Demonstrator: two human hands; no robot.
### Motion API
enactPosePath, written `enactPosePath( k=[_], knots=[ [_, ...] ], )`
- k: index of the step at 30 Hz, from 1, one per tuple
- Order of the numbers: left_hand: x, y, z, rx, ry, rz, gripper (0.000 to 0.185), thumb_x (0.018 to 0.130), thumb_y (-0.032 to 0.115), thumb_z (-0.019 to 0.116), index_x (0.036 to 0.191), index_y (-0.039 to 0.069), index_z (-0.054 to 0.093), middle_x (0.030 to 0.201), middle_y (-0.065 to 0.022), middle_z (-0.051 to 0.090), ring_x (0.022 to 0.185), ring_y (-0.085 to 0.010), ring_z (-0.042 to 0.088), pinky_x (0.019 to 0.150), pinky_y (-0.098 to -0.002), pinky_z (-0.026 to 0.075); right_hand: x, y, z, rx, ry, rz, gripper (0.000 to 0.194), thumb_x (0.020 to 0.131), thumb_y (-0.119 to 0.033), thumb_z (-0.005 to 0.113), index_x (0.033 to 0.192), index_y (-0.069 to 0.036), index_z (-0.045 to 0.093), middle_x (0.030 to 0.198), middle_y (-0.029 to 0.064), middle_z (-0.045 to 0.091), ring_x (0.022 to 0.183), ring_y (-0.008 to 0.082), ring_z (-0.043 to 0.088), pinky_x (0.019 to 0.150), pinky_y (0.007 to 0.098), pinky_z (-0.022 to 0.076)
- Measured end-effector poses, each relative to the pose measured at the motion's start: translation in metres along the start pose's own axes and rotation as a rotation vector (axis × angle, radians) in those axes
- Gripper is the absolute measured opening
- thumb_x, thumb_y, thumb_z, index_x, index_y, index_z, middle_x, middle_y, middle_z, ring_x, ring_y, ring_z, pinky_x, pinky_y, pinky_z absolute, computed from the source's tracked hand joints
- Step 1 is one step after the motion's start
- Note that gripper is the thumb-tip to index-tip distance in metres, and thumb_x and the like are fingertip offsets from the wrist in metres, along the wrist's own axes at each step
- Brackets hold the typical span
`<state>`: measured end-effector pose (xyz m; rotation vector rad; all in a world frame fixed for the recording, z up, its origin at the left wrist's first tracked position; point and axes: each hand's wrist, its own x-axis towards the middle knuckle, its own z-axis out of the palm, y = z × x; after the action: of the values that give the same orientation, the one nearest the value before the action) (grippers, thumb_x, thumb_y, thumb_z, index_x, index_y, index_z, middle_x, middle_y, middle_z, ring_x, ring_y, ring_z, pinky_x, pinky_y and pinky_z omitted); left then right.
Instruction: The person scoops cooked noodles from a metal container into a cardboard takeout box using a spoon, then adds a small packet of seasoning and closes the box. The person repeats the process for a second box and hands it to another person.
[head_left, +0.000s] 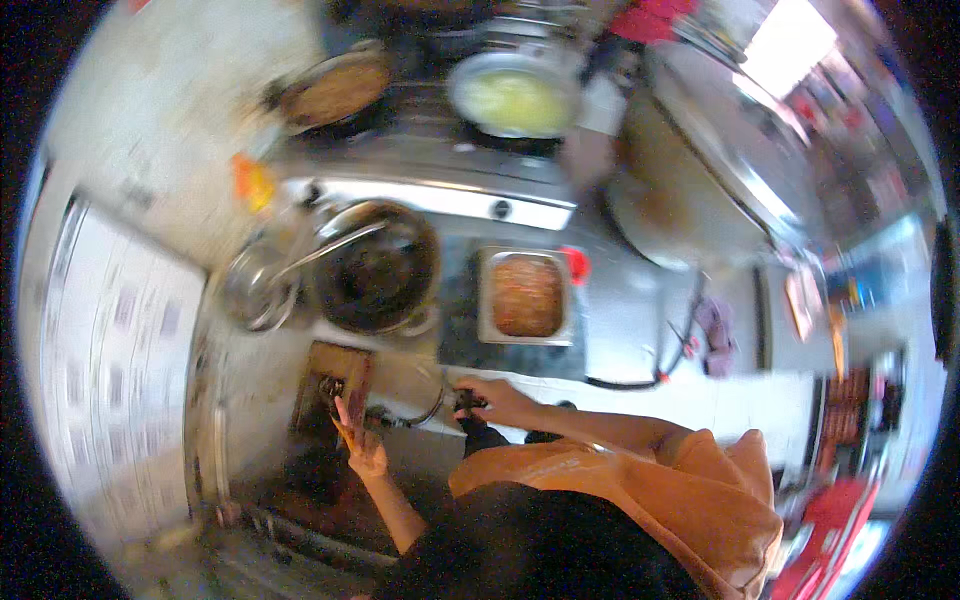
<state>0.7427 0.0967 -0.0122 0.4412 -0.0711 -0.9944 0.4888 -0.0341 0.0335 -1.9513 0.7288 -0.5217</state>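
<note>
My left hand (366, 450) is raised at the lower left, a thin orange-yellow item (343, 431) along its fingers; whether it grips this item is blurred. It lies over or near a brown wooden box or board (309, 386) with a small dark object on it. My right hand (487, 401) is closed around a small dark object (469, 403), too blurred to name, by the counter's front edge. Ahead, a rectangular metal tray (487, 300) holds reddish-brown food. Left of it stands a large dark pan (375, 285) with a long-handled metal utensil (337, 247) across its rim.
Behind stands a stove with a white front panel (435, 199), bearing a metal bowl (514, 94) of yellowish food and a round brown pan (337, 90). A clear container (259, 289) is at left. A black cable or strap (626, 385) and a purple cloth (716, 334) lie to the right.
</note>
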Motion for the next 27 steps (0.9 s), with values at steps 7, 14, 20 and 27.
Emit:
enactPosePath(
  k=[7,14,20,27],
  knots=[
    [0.013,-0.119,0.084,0.077,-0.47,-0.757,0.103,0.076,0.009,0.074,0.15,0.013,0.002,0.059,-0.0032,0.049,0.046,-0.011,0.046,0.04,-0.0225,0.04,-0.194,0.089,-0.179,-0.342,1.267,0.564,0.039,0.082,-0.009,0.065,0.116,-0.005,0.049,0.08,0.0178,0.063,0.066,0.0331,0.064,0.057,0.0439,0.0476],
    [-0.062,-0.29,0.182,-0.195,-0.655,-1.205,0.106,0.074,-0.003,0.073,0.15,0.017,0.003,0.068,-0.0051,0.051,0.057,-0.015,0.051,0.049,-0.024,0.047,-0.337,0.209,-0.284,-0.589,1.142,1.052,0.032,0.07,-0.024,0.074,0.092,-0.002,0.065,0.085,0.0229,0.066,0.08,0.0364,0.065,0.069,0.0475,0.0506],
    [-0.185,-0.441,0.249,-0.35,-0.56,-1.643,0.084,0.083,-0.008,0.057,0.149,0.011,0.01,0.077,-0.0064,0.051,0.064,-0.0157,0.051,0.06,-0.0265,0.048,-0.362,0.217,-0.282,-0.265,1.099,0.583,0.045,0.068,-0.005,0.065,0.112,-0.002,0.059,0.097,0.0205,0.066,0.088,0.0332,0.065,0.076,0.0399,0.0519],
    [-0.331,-0.571,0.299,-0.081,-0.691,-2.214,0.09,0.081,0.001,0.068,0.149,0.011,0.01,0.078,-0.0017,0.048,0.067,-0.0104,0.048,0.061,-0.0214,0.043,-0.497,0.126,-0.223,-0.054,1.612,0.572,0.023,0.084,-0.01,0.06,0.105,-0.002,0.062,0.091,0.0195,0.066,0.08,0.0314,0.065,0.073,0.0383,0.0512]
  ],
)
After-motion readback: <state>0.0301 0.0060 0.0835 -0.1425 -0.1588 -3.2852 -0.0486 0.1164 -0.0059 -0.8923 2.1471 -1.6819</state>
